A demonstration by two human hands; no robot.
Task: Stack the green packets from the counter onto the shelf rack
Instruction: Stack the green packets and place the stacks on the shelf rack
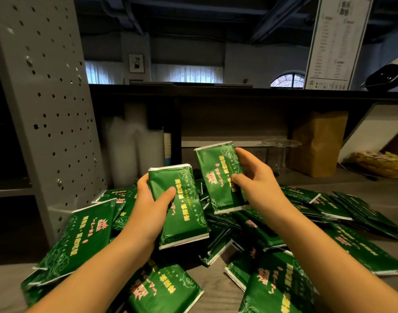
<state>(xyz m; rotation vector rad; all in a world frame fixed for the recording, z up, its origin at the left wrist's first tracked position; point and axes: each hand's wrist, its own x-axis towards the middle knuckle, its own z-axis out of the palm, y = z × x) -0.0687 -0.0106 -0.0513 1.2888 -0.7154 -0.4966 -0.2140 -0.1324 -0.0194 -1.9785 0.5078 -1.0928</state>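
Heap of packets (272,285) sprawls on the counter (216,292), near edge to middle: glossy green, white end seams, gold and pink print, pale cloud scrolls. Above it, left hand (146,213) grips a stack (182,213), thumb across its face. Just beside, right hand (256,184) grips a tilted bunch (218,175). Grey rack (49,98) far left. Brown bag (317,145) back right.

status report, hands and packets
Left hand grips a green packet. Right hand grips a second packet. Pile lies on counter. Nothing blocks either hand.
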